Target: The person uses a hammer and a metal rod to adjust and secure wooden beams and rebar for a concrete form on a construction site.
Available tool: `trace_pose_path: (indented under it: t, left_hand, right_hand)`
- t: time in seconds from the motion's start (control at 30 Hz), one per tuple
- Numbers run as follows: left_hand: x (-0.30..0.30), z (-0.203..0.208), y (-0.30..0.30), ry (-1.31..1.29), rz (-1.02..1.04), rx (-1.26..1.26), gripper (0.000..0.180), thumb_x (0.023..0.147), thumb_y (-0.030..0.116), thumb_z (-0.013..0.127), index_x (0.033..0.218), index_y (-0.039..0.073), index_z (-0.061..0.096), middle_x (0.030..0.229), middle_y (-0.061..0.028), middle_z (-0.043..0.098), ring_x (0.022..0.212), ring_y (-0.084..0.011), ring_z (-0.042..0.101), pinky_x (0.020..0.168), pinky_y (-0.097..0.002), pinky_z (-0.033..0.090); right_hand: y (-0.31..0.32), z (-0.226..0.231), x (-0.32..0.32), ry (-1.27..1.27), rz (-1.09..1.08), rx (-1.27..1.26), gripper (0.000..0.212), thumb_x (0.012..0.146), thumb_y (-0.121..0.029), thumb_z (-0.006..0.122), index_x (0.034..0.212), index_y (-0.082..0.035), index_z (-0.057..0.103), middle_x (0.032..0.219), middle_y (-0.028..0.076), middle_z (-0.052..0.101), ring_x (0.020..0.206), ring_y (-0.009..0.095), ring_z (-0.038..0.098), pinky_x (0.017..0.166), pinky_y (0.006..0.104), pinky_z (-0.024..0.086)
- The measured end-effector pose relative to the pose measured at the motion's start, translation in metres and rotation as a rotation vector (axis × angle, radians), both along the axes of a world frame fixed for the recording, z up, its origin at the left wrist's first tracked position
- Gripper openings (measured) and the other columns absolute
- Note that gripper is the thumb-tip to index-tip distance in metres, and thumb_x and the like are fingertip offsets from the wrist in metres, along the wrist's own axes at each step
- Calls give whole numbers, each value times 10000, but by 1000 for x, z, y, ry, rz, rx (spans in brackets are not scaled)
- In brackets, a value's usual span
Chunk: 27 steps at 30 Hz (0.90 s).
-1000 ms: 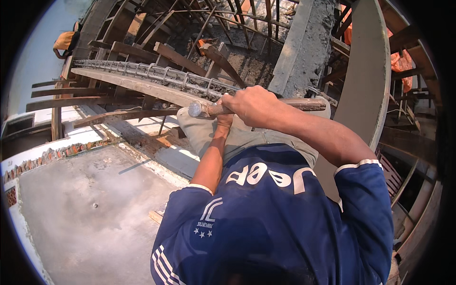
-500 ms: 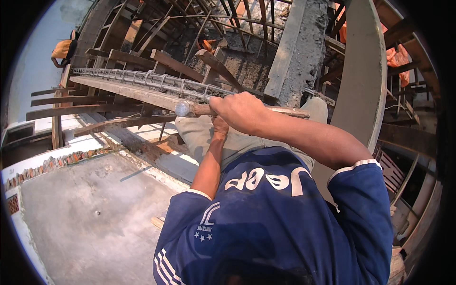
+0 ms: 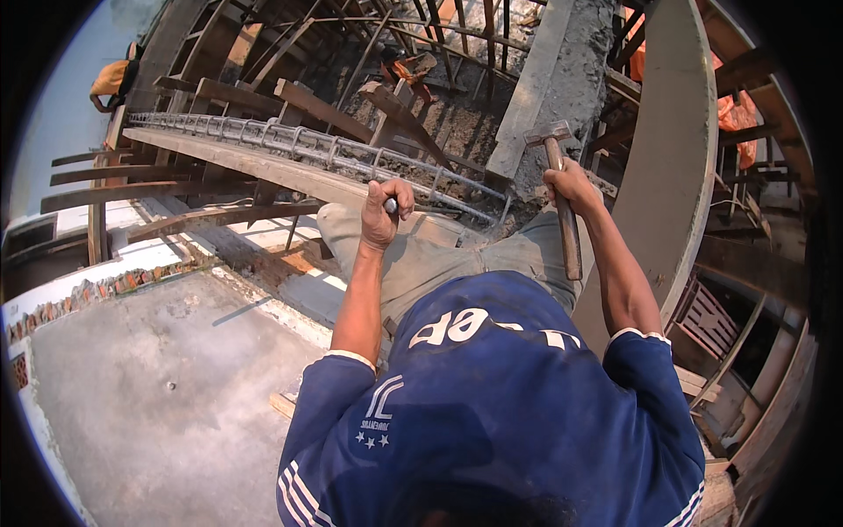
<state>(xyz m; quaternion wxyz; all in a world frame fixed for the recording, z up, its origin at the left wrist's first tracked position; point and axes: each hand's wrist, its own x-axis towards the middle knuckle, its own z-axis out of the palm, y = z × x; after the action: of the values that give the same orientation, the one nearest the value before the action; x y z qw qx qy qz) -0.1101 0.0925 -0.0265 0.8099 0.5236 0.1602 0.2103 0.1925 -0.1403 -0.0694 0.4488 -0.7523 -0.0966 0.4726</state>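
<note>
My right hand (image 3: 572, 186) grips the wooden handle of a hammer (image 3: 571, 246) close below its metal head, which points away from me over the rough concrete. The handle's lower end hangs over my right thigh. My left hand (image 3: 385, 215) is closed around a metal rod (image 3: 391, 205) that I see nearly end-on; its other end is hidden, so I cannot tell its exact kind. That hand is above my left thigh, near the edge of a long wooden board (image 3: 246, 167). A steel rebar cage (image 3: 307, 145) runs just beyond the board.
Rough concrete (image 3: 566, 70) with a plank (image 3: 522, 105) along it lies ahead. A smooth grey panel (image 3: 667, 132) rises at right. Timber props (image 3: 325, 110) jut out ahead and left. A concrete slab (image 3: 158, 351) lies lower left. People in orange work ahead (image 3: 411, 72) and far left (image 3: 112, 79).
The hammer has swung from lying across in front of my left hand to upright at the right. My hands have moved apart, and the rod's end in my left hand now shows.
</note>
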Motion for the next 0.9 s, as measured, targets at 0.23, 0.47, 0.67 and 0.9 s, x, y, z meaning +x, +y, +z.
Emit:
trace_pose_path:
  t: [0.23, 0.47, 0.67, 0.9]
  left_hand:
    - [68, 38, -161, 203, -746, 657, 488, 943, 300, 678, 620, -13, 488, 556, -182, 407, 501, -273, 369, 502, -408, 353]
    - [62, 24, -105, 329, -83, 581, 513, 955, 260, 668, 573, -2, 448, 514, -50, 348, 542, -78, 293, 472, -327, 272]
    - [18, 10, -31, 226, 296, 110, 465, 1049, 312, 512, 650, 75, 477, 541, -1, 391, 496, -103, 401, 485, -274, 313]
    - [0, 4, -29, 242, -210, 383, 478, 1009, 341, 540, 652, 23, 530, 608, -54, 507, 592, -172, 478, 588, -343, 380]
  right_hand:
    - [-15, -42, -12, 116, -101, 3, 156, 832, -93, 620, 935, -46, 513, 680, 34, 559, 495, 122, 529, 437, 308, 477]
    - [-17, -47, -9, 175, -143, 60, 137, 798, -62, 607, 909, -33, 532, 668, 42, 569, 487, 129, 550, 424, 307, 487]
    - [-18, -50, -7, 226, -123, 67, 173, 814, -74, 641, 936, -42, 523, 675, 23, 548, 474, 118, 535, 419, 293, 486]
    - [-16, -50, -8, 208, -126, 55, 159, 819, -79, 636, 925, -41, 524, 671, 23, 544, 484, 116, 536, 423, 291, 487]
